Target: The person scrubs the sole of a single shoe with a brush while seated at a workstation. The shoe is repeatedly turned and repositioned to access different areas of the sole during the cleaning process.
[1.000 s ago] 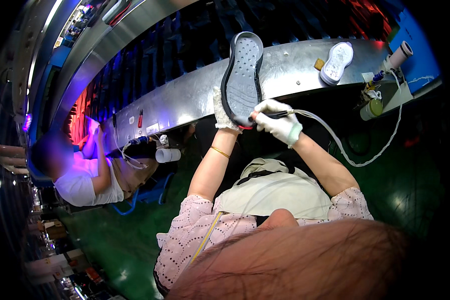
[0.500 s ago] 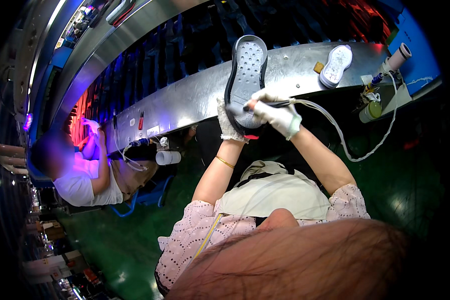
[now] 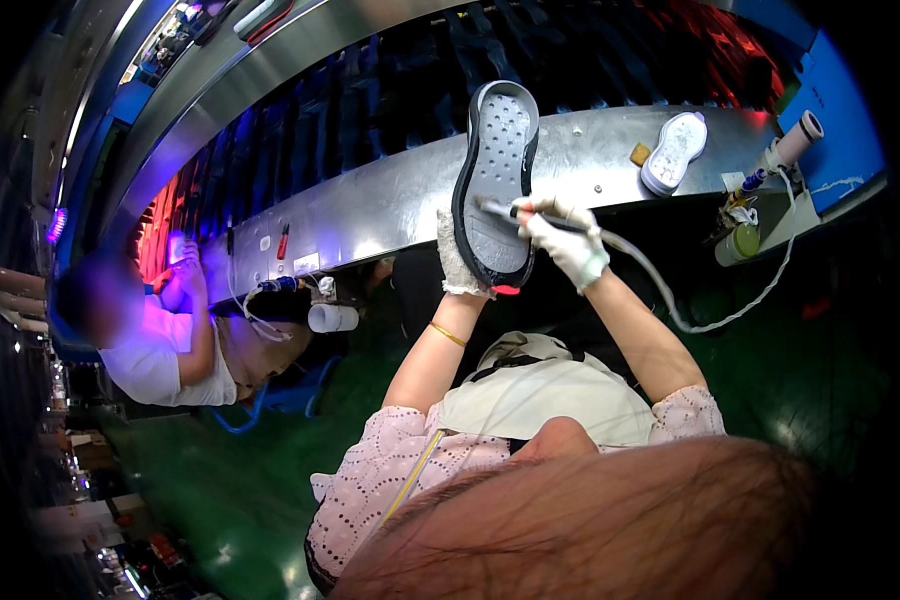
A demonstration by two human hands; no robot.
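A grey shoe sole with a black rim [image 3: 500,180] stretches over the near edge of the metal ledge, its dimpled end away from me. My left hand [image 3: 456,262], in a light knit glove, is closed round the left side and underside of its near half; most of its fingers are hidden. In its white glove, my right hand [image 3: 567,247] grips a slim brush [image 3: 498,208] fed by a pale hose [image 3: 648,268]. The bristles are over the middle of the sole's inner face; contact is hard to tell.
Along the metal ledge [image 3: 390,205] lie a white sole [image 3: 675,152], a small tan block [image 3: 640,155] and a red-handled tool [image 3: 283,241]. Dark conveyor strips [image 3: 350,110] run behind. A green-lidded container [image 3: 738,244] hangs at right. At left sits a co-worker [image 3: 165,345].
The brush tip has moved from the sole's near left part towards its middle, and my right hand has shifted slightly right. The sole's near end has tipped a little. The co-worker's hands have moved.
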